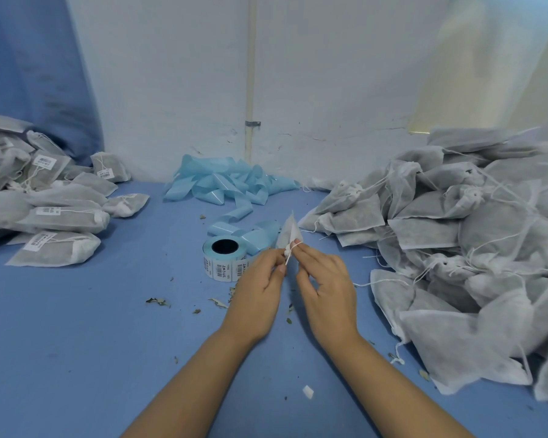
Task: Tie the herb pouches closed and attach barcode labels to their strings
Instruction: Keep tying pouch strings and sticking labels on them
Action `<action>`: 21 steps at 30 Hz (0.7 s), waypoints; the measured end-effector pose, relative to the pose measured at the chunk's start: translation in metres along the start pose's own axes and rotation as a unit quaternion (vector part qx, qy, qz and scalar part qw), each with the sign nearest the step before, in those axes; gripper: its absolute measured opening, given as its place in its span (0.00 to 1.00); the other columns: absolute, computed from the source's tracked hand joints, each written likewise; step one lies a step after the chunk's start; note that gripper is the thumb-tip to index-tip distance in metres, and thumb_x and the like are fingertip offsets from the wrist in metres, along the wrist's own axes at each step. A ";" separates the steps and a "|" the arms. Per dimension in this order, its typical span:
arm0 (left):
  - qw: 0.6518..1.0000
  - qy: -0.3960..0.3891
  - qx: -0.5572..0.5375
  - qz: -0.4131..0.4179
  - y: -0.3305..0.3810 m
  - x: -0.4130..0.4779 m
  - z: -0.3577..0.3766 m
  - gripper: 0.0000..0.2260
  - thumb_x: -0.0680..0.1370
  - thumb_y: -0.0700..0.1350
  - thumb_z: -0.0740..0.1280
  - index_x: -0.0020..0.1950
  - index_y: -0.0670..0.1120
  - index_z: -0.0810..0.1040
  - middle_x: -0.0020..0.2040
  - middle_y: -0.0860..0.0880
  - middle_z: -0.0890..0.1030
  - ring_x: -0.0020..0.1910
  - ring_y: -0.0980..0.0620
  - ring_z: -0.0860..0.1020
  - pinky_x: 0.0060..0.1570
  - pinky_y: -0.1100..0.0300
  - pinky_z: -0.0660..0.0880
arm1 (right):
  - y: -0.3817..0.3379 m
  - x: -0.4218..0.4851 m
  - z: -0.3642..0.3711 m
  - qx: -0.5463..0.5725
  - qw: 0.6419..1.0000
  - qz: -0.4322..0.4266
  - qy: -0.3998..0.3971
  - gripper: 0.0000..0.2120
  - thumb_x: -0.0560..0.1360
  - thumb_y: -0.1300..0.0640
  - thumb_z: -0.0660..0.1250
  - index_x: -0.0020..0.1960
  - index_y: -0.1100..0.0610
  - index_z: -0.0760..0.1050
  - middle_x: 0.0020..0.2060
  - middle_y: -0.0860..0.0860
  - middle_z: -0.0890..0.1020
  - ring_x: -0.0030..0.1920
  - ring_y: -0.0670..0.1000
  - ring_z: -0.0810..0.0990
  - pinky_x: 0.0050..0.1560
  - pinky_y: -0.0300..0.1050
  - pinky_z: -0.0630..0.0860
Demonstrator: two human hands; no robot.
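From the head view, both hands meet just in front of the label roll (224,259), which stands on the blue worktop (76,327) and serves here as the landmark. The left hand (257,298) pinches the gathered neck of a small white herb pouch (289,233), and the right hand (326,286) pinches its string (293,248), which looks looped over a fingertip (297,241); the exact wrap is too small to tell. The pouch is held off the worktop, just right of the roll, its body pointing away from the person. It looks light and limp, a thin non-woven fabric over loose dry herbs, so it should crumple rather than resist; the neck is the sensible place to hold it, since squeezing the body could shed more crumbs like the herb bits (159,301) lying in front of the roll. The string seems thin and likely to slip, so it needs a firm fingertip pinch. Right of the roll rises a heap of unlabelled pouches (456,235); well to its left lies a pile of labelled pouches (54,213). Behind the roll, spent blue backing tape (228,181) lies curled against the wall.
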State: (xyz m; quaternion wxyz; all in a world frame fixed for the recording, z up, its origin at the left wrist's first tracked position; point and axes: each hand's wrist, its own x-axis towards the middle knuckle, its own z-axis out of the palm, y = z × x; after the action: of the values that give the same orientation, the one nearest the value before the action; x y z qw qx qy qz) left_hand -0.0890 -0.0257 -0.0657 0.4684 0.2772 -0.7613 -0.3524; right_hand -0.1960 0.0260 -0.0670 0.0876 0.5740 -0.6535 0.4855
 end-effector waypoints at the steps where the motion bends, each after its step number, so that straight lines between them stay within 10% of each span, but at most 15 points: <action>1: 1.000 -0.003 0.003 0.003 0.000 0.000 0.000 0.08 0.81 0.38 0.58 0.52 0.46 0.76 0.47 0.51 0.78 0.46 0.56 0.75 0.49 0.63 0.71 | 0.000 0.000 0.000 0.000 1.000 -0.005 0.012 0.15 0.75 0.66 0.66 0.59 0.55 0.80 0.59 0.44 0.80 0.54 0.51 0.76 0.51 0.30 0.64; 21: 0.989 -0.097 -0.043 -0.101 -0.001 0.002 -0.003 0.09 0.78 0.38 0.61 0.38 0.45 0.71 0.37 0.49 0.73 0.38 0.55 0.69 0.42 0.61 0.65 | 0.004 0.004 -0.002 0.185 0.974 0.119 0.061 0.19 0.71 0.64 0.70 0.43 0.37 0.78 0.41 0.27 0.79 0.48 0.43 0.77 0.48 0.29 0.70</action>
State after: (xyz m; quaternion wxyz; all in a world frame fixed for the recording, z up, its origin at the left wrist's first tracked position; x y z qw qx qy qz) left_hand -0.0870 -0.0286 -0.0649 0.3661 0.2965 -0.7554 -0.4555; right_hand -0.2010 0.0244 -0.0654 -0.0387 0.4676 -0.6094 0.6391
